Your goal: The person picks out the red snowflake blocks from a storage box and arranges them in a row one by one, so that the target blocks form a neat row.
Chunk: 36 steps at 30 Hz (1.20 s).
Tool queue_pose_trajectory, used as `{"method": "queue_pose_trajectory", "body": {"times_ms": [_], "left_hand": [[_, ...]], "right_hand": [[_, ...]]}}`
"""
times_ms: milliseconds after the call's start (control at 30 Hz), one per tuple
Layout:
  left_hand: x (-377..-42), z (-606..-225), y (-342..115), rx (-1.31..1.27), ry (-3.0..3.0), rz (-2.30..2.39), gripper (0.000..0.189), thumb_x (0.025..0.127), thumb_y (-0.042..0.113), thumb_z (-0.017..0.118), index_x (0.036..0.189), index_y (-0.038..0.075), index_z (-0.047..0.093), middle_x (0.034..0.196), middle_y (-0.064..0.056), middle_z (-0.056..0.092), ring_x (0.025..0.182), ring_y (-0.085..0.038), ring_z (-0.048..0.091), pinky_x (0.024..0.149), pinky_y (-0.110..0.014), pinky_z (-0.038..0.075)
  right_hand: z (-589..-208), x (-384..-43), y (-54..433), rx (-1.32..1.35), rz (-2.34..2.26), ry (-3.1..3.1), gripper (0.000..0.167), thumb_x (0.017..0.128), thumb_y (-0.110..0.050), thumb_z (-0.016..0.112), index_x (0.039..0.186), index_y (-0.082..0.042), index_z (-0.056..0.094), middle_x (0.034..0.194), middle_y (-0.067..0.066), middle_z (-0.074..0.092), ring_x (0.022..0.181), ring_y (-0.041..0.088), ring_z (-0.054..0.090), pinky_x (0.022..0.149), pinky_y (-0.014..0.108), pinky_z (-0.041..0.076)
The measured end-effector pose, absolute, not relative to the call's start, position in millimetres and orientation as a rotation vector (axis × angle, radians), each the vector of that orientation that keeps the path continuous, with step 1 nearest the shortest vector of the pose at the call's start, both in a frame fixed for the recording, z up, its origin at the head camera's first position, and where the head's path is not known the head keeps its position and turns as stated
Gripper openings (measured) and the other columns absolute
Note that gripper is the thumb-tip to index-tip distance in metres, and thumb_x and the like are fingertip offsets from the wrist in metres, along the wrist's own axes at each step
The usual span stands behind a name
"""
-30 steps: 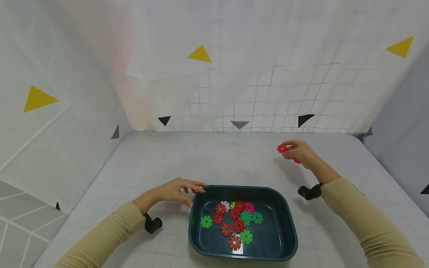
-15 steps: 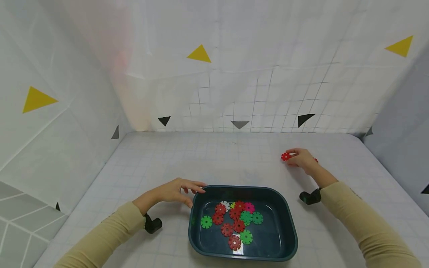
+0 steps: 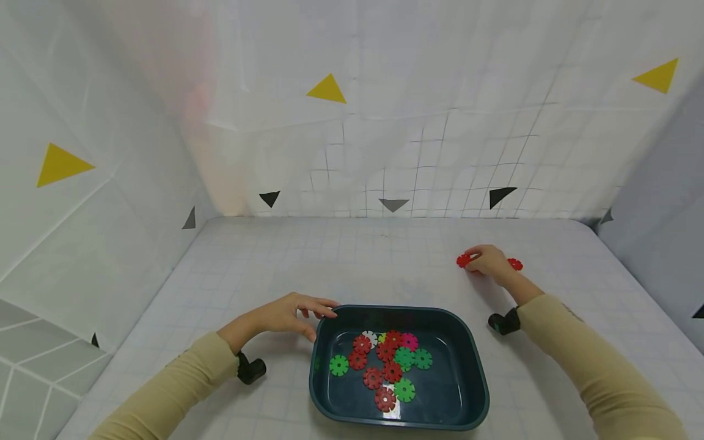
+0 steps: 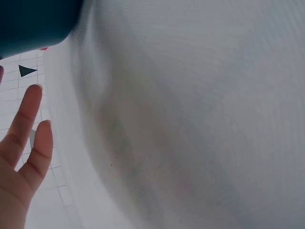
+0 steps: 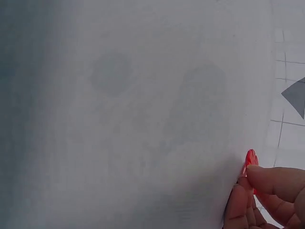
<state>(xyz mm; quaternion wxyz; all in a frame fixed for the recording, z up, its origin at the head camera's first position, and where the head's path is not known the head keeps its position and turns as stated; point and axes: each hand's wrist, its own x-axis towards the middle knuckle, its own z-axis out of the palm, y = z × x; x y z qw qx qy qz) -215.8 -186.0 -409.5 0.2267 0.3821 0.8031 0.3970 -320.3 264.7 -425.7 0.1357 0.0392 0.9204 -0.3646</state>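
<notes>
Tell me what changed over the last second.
The right hand, pinching a red disc, came down from above the table to just over its surface, beside a second red disc now uncovered there. The left hand stayed at the tray rim; the discs inside did not move.

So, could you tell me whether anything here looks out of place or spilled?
Nothing looks spilled or damaged. Most discs lie in the dark tray, whose rim the left hand touches. Only two red discs are outside it: one pinched by the right hand at, and another red disc on the table beside that hand.
</notes>
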Motion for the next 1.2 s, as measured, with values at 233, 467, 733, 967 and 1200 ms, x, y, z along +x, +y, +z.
{"method": "queue_pose_trajectory", "body": {"times_ms": [233,467,733,967,1200], "left_hand": [[-215.4,-409.2,-185.5,1.064,2.209,1.093,0.055,0.077,0.032,0.071,0.125,0.008,0.057,0.139,-0.007,0.045,0.101,-0.016,0.051,0.08,-0.042,0.04],[-215.1,-409.1,-186.2,1.064,2.217,1.085,0.053,0.077,0.032,0.071,0.125,0.012,0.058,0.139,-0.006,0.045,0.101,-0.015,0.051,0.081,-0.042,0.04],[-214.5,-409.1,-186.2,1.059,2.219,1.084,0.053,0.077,0.031,0.072,0.125,0.013,0.058,0.139,-0.006,0.045,0.102,-0.017,0.051,0.081,-0.043,0.04],[-214.6,-409.7,-185.6,1.047,2.217,1.09,0.054,0.076,0.03,0.072,0.125,0.011,0.058,0.139,-0.007,0.045,0.102,-0.016,0.051,0.081,-0.044,0.04],[-215.3,-410.1,-184.9,1.048,2.219,1.084,0.054,0.076,0.03,0.072,0.125,0.01,0.058,0.139,-0.007,0.045,0.101,-0.017,0.051,0.081,-0.044,0.04]], "right_hand": [[-423.9,-322.7,261.0,0.016,-0.881,2.74,0.043,0.085,-0.008,0.057,0.122,0.011,0.048,0.111,0.028,0.05,0.085,0.028,0.05,0.066,0.024,0.045],[-422.7,-322.8,258.6,0.03,-0.83,2.745,0.043,0.086,-0.01,0.059,0.12,0.013,0.049,0.108,0.027,0.052,0.083,0.027,0.05,0.066,0.025,0.047],[-422.9,-322.0,259.3,0.019,-0.85,2.723,0.045,0.086,-0.011,0.059,0.122,0.013,0.047,0.11,0.029,0.049,0.086,0.029,0.049,0.068,0.027,0.047],[-418.9,-323.3,263.4,0.051,-0.928,2.695,0.043,0.088,-0.011,0.056,0.123,0.013,0.046,0.106,0.026,0.052,0.074,0.02,0.054,0.065,0.024,0.048],[-402.0,-322.5,277.4,0.091,-1.06,2.731,0.042,0.092,-0.01,0.05,0.125,0.015,0.042,0.105,0.03,0.056,0.064,0.014,0.06,0.065,0.025,0.052]]}}
